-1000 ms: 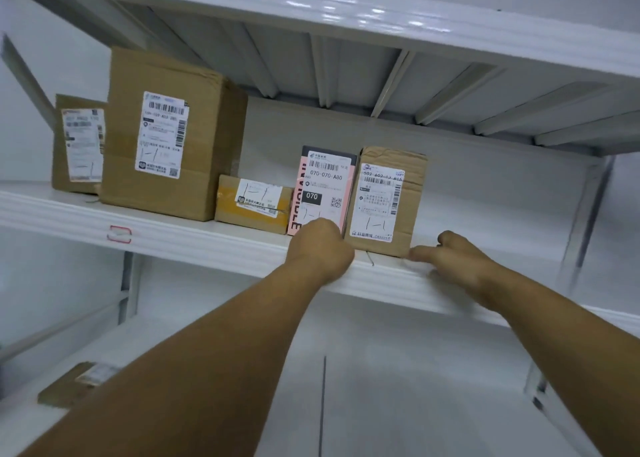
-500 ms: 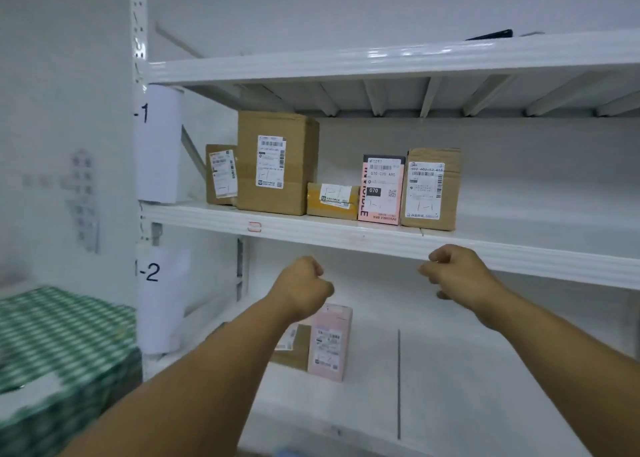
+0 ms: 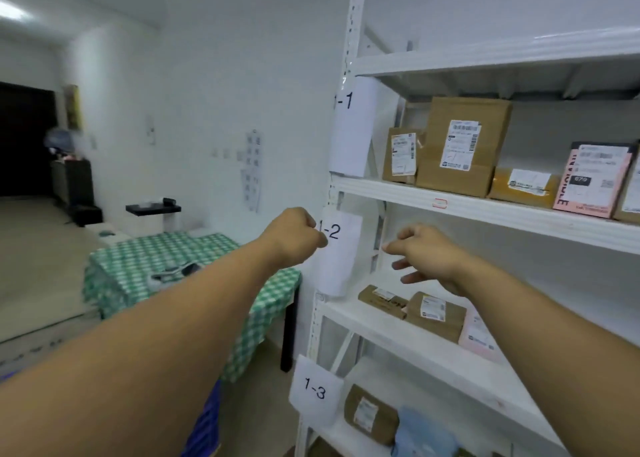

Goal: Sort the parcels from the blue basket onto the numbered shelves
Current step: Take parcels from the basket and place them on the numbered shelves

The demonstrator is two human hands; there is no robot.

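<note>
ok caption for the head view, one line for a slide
Empty left hand fisted and right hand relaxed in front of the white rack, parcels on shelves tagged 1-1, 1-2, 1-3

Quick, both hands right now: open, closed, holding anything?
Left hand: closed in a fist, holding nothing.
Right hand: open, fingers loosely curled, holding nothing.

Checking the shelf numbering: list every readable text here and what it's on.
"-1", first character hidden: top paper sign
"1-2": middle paper sign
"1-3": lowest paper sign
Parcel labels: too blurred to read.
</note>
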